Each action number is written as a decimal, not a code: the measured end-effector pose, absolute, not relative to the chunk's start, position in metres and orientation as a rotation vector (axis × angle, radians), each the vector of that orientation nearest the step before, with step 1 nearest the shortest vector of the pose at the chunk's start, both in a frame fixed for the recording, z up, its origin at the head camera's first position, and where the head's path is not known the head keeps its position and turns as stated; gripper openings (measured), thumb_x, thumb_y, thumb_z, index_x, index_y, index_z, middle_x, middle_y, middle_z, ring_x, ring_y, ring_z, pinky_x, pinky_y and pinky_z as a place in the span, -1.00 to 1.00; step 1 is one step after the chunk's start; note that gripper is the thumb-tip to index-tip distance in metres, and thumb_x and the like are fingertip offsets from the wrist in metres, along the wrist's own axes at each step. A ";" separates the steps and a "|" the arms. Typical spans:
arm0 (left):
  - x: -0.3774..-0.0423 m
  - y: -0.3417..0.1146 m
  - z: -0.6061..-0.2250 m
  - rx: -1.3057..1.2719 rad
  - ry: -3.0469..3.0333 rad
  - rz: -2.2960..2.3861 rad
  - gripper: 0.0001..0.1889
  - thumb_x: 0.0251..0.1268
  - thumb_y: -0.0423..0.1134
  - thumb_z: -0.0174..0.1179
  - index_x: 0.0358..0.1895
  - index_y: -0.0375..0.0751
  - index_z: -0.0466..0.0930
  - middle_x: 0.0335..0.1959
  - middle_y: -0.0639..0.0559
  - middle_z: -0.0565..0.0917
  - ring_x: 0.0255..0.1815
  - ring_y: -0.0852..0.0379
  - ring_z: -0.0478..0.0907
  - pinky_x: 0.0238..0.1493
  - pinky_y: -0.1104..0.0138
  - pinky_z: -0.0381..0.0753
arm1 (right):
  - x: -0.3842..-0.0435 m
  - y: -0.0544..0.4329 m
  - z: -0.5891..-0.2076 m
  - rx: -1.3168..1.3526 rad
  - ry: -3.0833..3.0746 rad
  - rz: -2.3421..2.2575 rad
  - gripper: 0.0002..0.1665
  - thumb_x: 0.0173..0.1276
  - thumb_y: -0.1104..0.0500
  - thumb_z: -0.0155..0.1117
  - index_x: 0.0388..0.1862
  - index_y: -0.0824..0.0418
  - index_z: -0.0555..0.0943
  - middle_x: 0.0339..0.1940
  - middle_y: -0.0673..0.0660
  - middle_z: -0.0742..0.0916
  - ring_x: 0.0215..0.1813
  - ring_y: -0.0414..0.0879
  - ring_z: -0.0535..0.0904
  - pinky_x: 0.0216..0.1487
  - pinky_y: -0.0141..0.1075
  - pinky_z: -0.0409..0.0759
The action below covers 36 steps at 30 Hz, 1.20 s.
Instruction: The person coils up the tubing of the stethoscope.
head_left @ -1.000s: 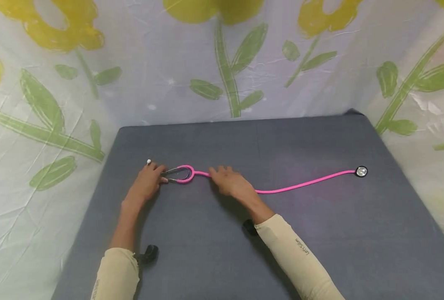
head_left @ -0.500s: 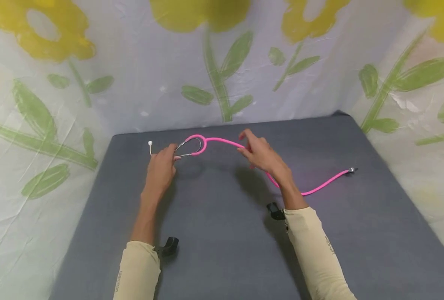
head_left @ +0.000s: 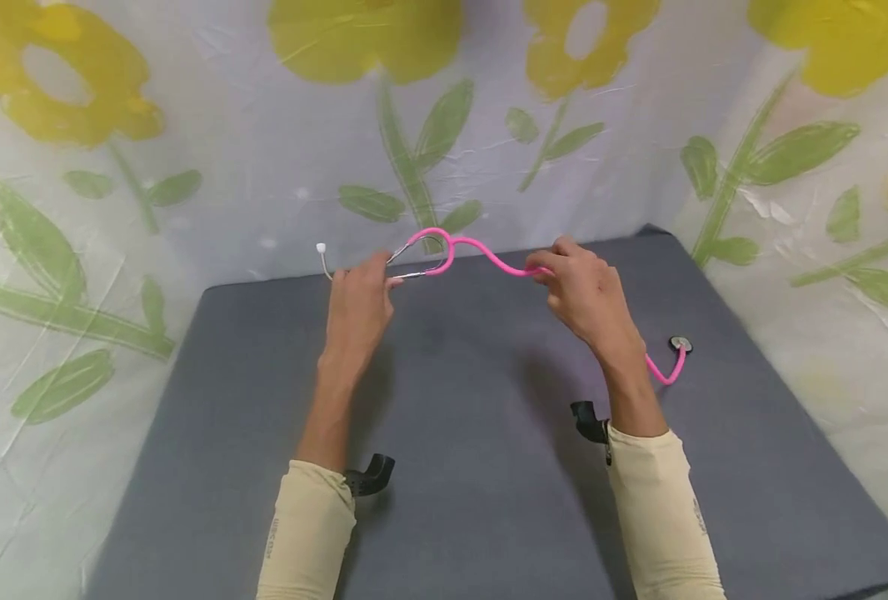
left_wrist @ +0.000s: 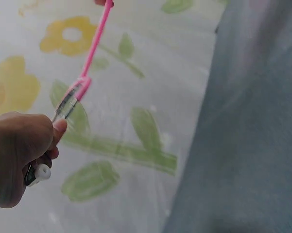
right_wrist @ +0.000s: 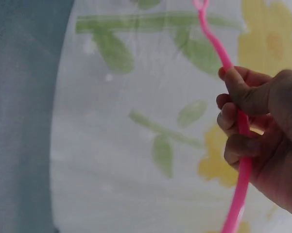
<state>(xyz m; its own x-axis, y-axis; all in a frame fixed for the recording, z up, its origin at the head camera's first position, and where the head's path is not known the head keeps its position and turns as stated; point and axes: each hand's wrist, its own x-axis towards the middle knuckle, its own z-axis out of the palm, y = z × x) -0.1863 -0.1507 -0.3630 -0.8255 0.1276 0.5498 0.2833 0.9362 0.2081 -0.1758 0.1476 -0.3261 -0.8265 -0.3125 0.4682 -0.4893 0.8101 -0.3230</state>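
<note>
A pink stethoscope (head_left: 489, 253) is held up above the grey table by both hands. My left hand (head_left: 360, 304) grips its metal ear tubes; one white eartip (head_left: 321, 248) sticks out past the knuckles, and another eartip (left_wrist: 42, 172) shows below the fist in the left wrist view. Around the pink tube, a short way beyond the fork, curl the thumb and fingers of my right hand (head_left: 586, 292). In the right wrist view the tube (right_wrist: 243, 179) runs through that grip and on downward. The chest piece (head_left: 680, 343) hangs low at the right, and I cannot tell whether it touches the table.
The grey cloth-covered table (head_left: 459, 467) spreads beneath both arms. Behind it and along its sides hangs a pale sheet (head_left: 226, 167) printed with yellow flowers and green leaves. A black curved mount (head_left: 372, 475) sits at the left wrist, and a similar mount (head_left: 588, 421) at the right.
Both hands have risen from the table with the stethoscope, moving away and to the right. The right hand's fingers have closed round the tube. The chest piece end has been drawn closer in.
</note>
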 end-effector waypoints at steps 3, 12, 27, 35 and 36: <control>-0.179 -0.141 -0.351 -0.314 -2.513 -0.307 -0.71 0.35 -0.30 0.36 0.08 -0.30 0.64 -0.20 -0.21 0.80 -0.08 -0.21 0.77 -0.09 -0.06 0.57 | -0.163 0.139 -0.317 0.686 -2.629 0.569 -0.69 0.33 0.42 0.33 -0.09 0.10 0.82 -0.33 0.09 0.65 -0.40 0.00 0.63 -0.53 -0.27 0.32; -0.155 -0.117 -0.335 -0.402 -2.533 -0.006 -0.62 0.33 -0.23 0.39 0.17 -0.25 0.65 -0.22 -0.15 0.76 -0.18 -0.12 0.75 -0.10 0.09 0.57 | -0.158 0.106 -0.312 0.950 -2.503 0.974 -0.89 0.28 0.33 0.52 -0.25 0.16 0.86 -0.44 0.03 0.63 -0.44 -0.15 0.47 -0.43 -0.36 0.31; -0.128 -0.101 -0.330 -0.468 -2.549 -0.093 -0.52 0.54 0.09 0.18 0.24 -0.21 0.66 -0.23 -0.14 0.72 -0.20 -0.11 0.67 -0.05 0.11 0.50 | -0.167 0.069 -0.321 0.776 -2.303 1.043 -0.95 0.29 0.30 0.52 -0.27 0.26 0.85 -0.44 0.14 0.69 -0.40 0.00 0.64 -0.39 -0.21 0.57; -0.128 -0.104 -0.331 -0.481 -2.507 -0.068 -0.72 0.57 -0.05 0.19 0.03 -0.18 0.68 -0.36 -0.10 0.68 -0.30 -0.08 0.65 -0.15 0.14 0.44 | -0.164 0.072 -0.321 0.820 -2.291 1.009 -0.85 0.31 0.29 0.51 -0.14 0.21 0.85 -0.34 0.15 0.67 -0.39 -0.02 0.58 -0.38 -0.27 0.50; -0.128 -0.105 -0.331 -0.487 -2.506 -0.072 -0.73 0.56 -0.05 0.20 0.01 -0.18 0.67 -0.37 -0.09 0.68 -0.31 -0.07 0.64 -0.15 0.15 0.43 | -0.165 0.075 -0.319 0.836 -2.287 1.028 -0.80 0.30 0.32 0.50 -0.09 0.23 0.84 -0.31 0.17 0.68 -0.35 -0.01 0.60 -0.34 -0.25 0.54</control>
<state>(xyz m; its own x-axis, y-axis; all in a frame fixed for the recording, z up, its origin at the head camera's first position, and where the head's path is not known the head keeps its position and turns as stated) -0.1277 -0.1053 -0.3310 -0.7659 0.3270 0.5536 0.3581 0.9320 -0.0551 -0.1648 0.0745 -0.3192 -0.6905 -0.3281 0.6446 -0.6998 0.5283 -0.4808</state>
